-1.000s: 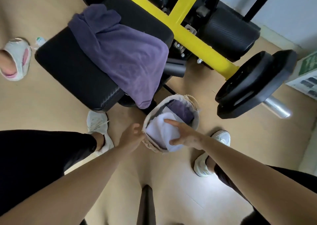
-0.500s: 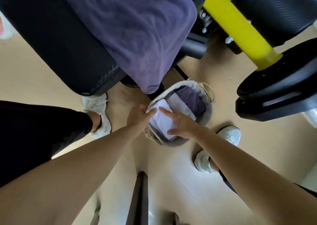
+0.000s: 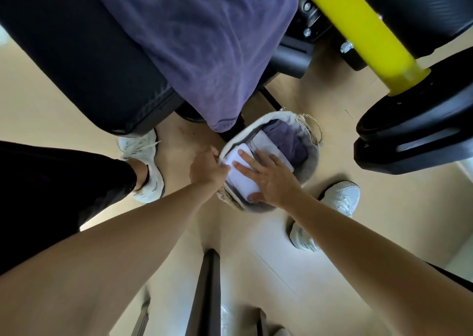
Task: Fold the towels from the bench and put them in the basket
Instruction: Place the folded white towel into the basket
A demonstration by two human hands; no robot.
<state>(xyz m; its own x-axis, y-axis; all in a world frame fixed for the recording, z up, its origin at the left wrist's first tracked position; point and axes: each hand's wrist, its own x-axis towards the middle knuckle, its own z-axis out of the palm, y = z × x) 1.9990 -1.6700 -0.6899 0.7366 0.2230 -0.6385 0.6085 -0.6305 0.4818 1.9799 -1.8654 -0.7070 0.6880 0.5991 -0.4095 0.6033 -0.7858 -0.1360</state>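
Both hands are down at the small woven basket, which sits on the tan floor right by the end of the bench pad. The left hand is at the basket's near-left rim with its fingers curled over the edge, so it's gripping the rim. The right hand lies flat on the folded white towel, fingers straight and spread, pressing it down, thumb at the towel's near edge, so it isn't clenched around anything. That white towel is inside the basket, on the left side. Beside it on the far side there's a folded purple towel tucked in too. A big unfolded purple towel is draped over the bench pad, one corner hanging off just above the basket. A yellow bar and a black weight plate are off to the right. The left sneaker and right sneaker, both white, are planted either side of the basket.
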